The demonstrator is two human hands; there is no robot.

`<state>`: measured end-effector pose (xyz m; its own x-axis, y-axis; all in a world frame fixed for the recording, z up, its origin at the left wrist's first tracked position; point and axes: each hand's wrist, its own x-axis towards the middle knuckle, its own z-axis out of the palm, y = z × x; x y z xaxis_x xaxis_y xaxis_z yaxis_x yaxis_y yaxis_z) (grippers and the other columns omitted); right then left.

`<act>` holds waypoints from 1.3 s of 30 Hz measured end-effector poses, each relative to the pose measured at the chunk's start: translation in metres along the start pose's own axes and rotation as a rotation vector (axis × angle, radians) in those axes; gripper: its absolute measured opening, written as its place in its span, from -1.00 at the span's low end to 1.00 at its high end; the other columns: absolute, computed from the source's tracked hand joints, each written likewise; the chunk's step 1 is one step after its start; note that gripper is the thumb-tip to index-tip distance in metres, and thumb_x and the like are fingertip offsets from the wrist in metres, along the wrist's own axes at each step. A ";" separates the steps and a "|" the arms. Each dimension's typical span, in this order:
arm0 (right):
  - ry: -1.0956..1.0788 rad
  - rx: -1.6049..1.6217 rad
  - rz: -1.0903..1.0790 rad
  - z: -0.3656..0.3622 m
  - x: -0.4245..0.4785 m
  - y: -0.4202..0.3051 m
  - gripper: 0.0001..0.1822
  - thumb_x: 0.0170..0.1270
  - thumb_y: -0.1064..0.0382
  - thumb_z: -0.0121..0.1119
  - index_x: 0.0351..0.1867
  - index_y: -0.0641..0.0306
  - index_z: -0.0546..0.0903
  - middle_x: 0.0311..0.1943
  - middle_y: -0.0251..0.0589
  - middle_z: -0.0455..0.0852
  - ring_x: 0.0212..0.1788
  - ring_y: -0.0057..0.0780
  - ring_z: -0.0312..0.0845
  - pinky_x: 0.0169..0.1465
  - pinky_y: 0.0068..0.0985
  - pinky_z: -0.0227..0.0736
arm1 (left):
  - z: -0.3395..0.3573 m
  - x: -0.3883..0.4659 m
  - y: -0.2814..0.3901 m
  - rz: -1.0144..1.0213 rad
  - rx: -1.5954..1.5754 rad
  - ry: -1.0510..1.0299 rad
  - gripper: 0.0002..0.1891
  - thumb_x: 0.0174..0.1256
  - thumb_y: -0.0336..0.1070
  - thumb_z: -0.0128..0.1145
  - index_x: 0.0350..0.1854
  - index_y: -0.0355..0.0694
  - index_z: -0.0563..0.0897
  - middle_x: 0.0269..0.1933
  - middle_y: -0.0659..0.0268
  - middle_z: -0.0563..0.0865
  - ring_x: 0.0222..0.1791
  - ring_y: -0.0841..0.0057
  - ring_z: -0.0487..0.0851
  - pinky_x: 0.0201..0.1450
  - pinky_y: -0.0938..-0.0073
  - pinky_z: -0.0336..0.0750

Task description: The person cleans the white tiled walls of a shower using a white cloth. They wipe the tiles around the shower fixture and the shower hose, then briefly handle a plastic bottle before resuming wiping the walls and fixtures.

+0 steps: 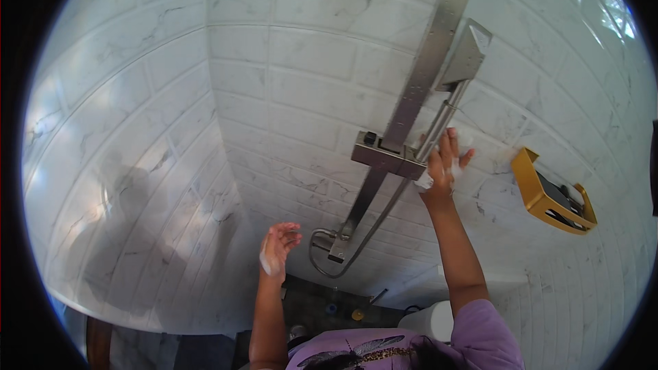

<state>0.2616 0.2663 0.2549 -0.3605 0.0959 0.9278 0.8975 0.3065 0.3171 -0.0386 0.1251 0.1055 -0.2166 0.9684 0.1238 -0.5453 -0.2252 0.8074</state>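
My right hand [443,167] reaches up to the marbled white tile wall [318,56], partly behind the hand shower [465,56] and its slim metal handle. Its fingers are spread, with white foam on them and near the wrist. The palm faces the wall, so anything beneath it is hidden. My left hand [277,247] is raised lower down, left of the shower hose [378,218]. The fingers are apart and slightly curled, holding nothing, and foam clings to the side of the hand. Between my hands runs the flat metal shower column [424,69] with its slider bracket [388,156], dotted with water drops.
A gold wall caddy [529,185] with dark items in it is fixed right of my right hand. Below stand a white bucket-like container [437,321] and small blue and yellow objects on the dark floor [313,298]. Another tiled wall [154,190] rises at left.
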 end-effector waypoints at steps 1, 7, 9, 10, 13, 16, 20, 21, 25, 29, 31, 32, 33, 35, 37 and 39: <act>0.008 0.028 0.039 0.003 0.000 -0.005 -0.81 0.16 0.40 0.11 -0.19 0.23 0.64 0.16 -0.02 0.52 0.33 -0.16 0.31 0.46 -0.02 -0.49 | 0.001 -0.002 -0.002 -0.010 -0.004 0.007 -0.53 0.45 0.12 -0.20 -0.02 -0.21 0.52 -0.02 0.18 0.60 -0.12 0.41 0.59 0.01 0.38 0.43; -0.093 0.108 -0.049 0.007 -0.087 -0.012 -0.80 0.24 0.29 0.08 -0.15 0.08 0.66 0.20 -0.07 0.50 0.40 -0.22 0.19 0.47 -0.07 -0.53 | 0.003 -0.006 -0.001 -0.014 0.019 0.029 -0.53 0.44 0.12 -0.19 -0.02 -0.22 0.53 -0.03 0.17 0.61 -0.13 0.41 0.59 0.01 0.39 0.44; -0.175 0.011 -0.089 0.000 -0.108 -0.017 -0.80 0.23 0.24 0.10 -0.15 -0.01 0.68 0.22 -0.15 0.50 0.41 -0.27 0.18 0.47 -0.07 -0.52 | 0.002 -0.008 0.004 0.000 0.022 0.040 -0.53 0.44 0.12 -0.19 -0.03 -0.22 0.53 -0.03 0.17 0.61 -0.13 0.40 0.59 0.01 0.38 0.44; -0.216 -0.041 -0.109 0.000 -0.112 -0.017 -0.80 0.23 0.21 0.11 -0.15 -0.06 0.68 0.22 -0.20 0.50 0.41 -0.29 0.17 0.47 -0.07 -0.52 | 0.001 -0.009 0.006 0.007 0.029 0.045 -0.53 0.44 0.12 -0.19 -0.03 -0.22 0.53 -0.03 0.16 0.61 -0.13 0.40 0.59 0.01 0.38 0.44; -0.203 -0.045 -0.106 -0.001 -0.112 -0.016 -0.81 0.20 0.19 0.15 -0.18 -0.13 0.70 0.23 -0.30 0.49 0.41 -0.34 0.17 0.48 -0.08 -0.52 | 0.000 -0.011 0.009 0.018 0.036 0.058 -0.53 0.44 0.12 -0.20 -0.03 -0.22 0.53 -0.03 0.16 0.62 -0.13 0.40 0.59 0.00 0.38 0.44; -0.203 -0.030 -0.075 0.002 -0.116 -0.017 -0.80 0.19 0.19 0.15 -0.18 -0.12 0.71 0.25 -0.28 0.48 0.41 -0.33 0.18 0.48 -0.09 -0.51 | 0.001 -0.015 0.010 0.025 0.042 0.055 -0.53 0.44 0.11 -0.20 -0.04 -0.22 0.53 -0.03 0.16 0.62 -0.12 0.40 0.59 0.01 0.37 0.44; -0.183 0.014 -0.047 0.007 -0.124 -0.016 -0.79 0.19 0.18 0.14 -0.15 -0.09 0.70 0.24 -0.27 0.48 0.39 -0.30 0.21 0.47 -0.08 -0.47 | 0.002 -0.017 0.008 0.015 0.053 0.063 -0.52 0.45 0.11 -0.21 -0.04 -0.24 0.53 -0.03 0.14 0.61 -0.11 0.39 0.59 0.01 0.37 0.44; -0.201 0.055 -0.026 0.007 -0.126 -0.019 -0.79 0.19 0.20 0.15 -0.15 -0.07 0.69 0.23 -0.26 0.49 0.38 -0.28 0.22 0.47 -0.07 -0.44 | 0.000 -0.018 0.007 0.016 0.056 0.055 -0.52 0.45 0.11 -0.21 -0.03 -0.25 0.52 -0.02 0.14 0.61 -0.11 0.39 0.59 0.02 0.37 0.44; -0.161 0.400 0.021 0.003 -0.149 -0.018 -0.73 0.19 0.28 0.14 -0.06 0.21 0.56 0.24 0.01 0.43 0.34 0.02 0.25 0.43 0.01 -0.17 | -0.005 -0.022 0.005 0.005 0.095 0.038 -0.49 0.46 0.11 -0.23 0.00 -0.28 0.52 0.00 0.13 0.61 -0.08 0.39 0.59 0.04 0.37 0.43; 0.086 0.828 0.312 -0.018 -0.179 -0.057 -0.66 0.26 0.19 0.19 -0.01 0.27 0.47 -0.04 0.08 0.50 0.10 -0.01 0.44 0.11 -0.15 0.40 | -0.013 -0.025 0.000 -0.024 0.122 0.053 -0.52 0.49 0.07 -0.26 0.01 -0.25 0.54 0.00 0.21 0.63 -0.09 0.46 0.60 0.02 0.47 0.42; 0.042 0.984 0.357 -0.030 -0.184 -0.083 -0.63 0.24 0.15 0.22 -0.01 0.28 0.47 -0.13 0.03 0.51 -0.01 -0.09 0.51 -0.02 -0.26 0.49 | -0.018 -0.029 -0.007 -0.057 0.149 0.066 -0.52 0.49 0.08 -0.27 0.01 -0.24 0.54 0.00 0.25 0.64 -0.09 0.47 0.60 0.04 0.46 0.42; -0.012 1.049 0.341 -0.036 -0.177 -0.097 -0.61 0.23 0.12 0.24 -0.02 0.28 0.47 -0.17 0.01 0.52 -0.06 -0.13 0.53 -0.07 -0.31 0.51 | -0.020 -0.032 -0.012 -0.076 0.161 0.080 -0.52 0.49 0.08 -0.27 0.00 -0.23 0.54 0.00 0.27 0.64 -0.09 0.47 0.60 0.04 0.45 0.41; -0.083 1.089 0.304 -0.043 -0.165 -0.110 -0.60 0.22 0.10 0.25 -0.04 0.30 0.47 -0.20 -0.01 0.54 -0.11 -0.16 0.56 -0.11 -0.34 0.52 | -0.024 -0.034 -0.018 -0.102 0.174 0.051 -0.51 0.48 0.10 -0.25 0.04 -0.23 0.52 0.04 0.23 0.61 -0.04 0.45 0.58 0.07 0.42 0.41; -0.278 1.199 0.367 -0.044 -0.156 -0.138 -0.57 0.20 0.07 0.26 -0.07 0.34 0.46 -0.27 -0.05 0.58 -0.23 -0.23 0.60 -0.19 -0.39 0.52 | -0.027 -0.040 -0.029 -0.165 0.202 -0.015 -0.48 0.45 0.14 -0.21 0.13 -0.22 0.48 0.14 0.16 0.55 0.08 0.41 0.53 0.13 0.35 0.39; -0.546 1.324 0.556 -0.043 -0.153 -0.164 -0.56 0.18 0.06 0.28 -0.11 0.39 0.46 -0.37 -0.09 0.62 -0.35 -0.29 0.62 -0.27 -0.42 0.52 | -0.018 -0.049 -0.034 -0.197 0.217 0.002 -0.41 0.43 0.18 -0.19 0.27 -0.19 0.36 0.24 0.17 0.46 0.18 0.38 0.45 0.19 0.28 0.34; -0.598 1.452 0.527 -0.039 -0.144 -0.189 -0.60 0.20 0.11 0.25 -0.14 0.42 0.46 -0.38 -0.10 0.64 -0.37 -0.34 0.62 -0.28 -0.43 0.51 | -0.010 -0.059 -0.035 -0.232 0.210 0.016 -0.33 0.40 0.23 -0.17 0.38 -0.16 0.22 0.31 0.18 0.37 0.26 0.36 0.38 0.24 0.21 0.29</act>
<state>0.1539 0.1579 0.0693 -0.4618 0.6912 0.5559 0.0986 0.6629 -0.7422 -0.0150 0.0744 0.0643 -0.1200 0.9891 -0.0854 -0.4026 0.0302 0.9149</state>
